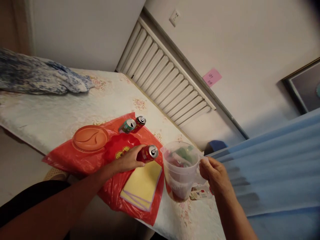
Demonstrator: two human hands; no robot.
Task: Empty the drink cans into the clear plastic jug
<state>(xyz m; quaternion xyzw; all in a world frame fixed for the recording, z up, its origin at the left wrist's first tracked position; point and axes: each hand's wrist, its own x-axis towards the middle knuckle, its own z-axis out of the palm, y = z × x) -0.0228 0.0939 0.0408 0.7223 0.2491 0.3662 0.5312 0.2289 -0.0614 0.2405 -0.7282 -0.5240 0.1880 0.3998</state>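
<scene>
My left hand (130, 159) is wrapped round a red drink can (147, 154) with an opened top, over a red plastic bag. In my right hand (213, 170) is the handle of a clear plastic pitcher (180, 173). Dark liquid and some green and reddish pieces show inside the pitcher. Close to the left hand lies a red scalloped dish (113, 146) with yellow figures, partly covered by that hand. Below the can is a stack of yellow cloths (142, 186) with pale purple edging.
A green can (127, 126) and a dark red can (140, 122) stand behind the dish, beside an orange divided plate (90, 138). The red bag (61, 156) covers part of the flowered tablecloth (112, 100). A bottle (200, 193) lies behind the pitcher. A radiator (165, 73) borders the table.
</scene>
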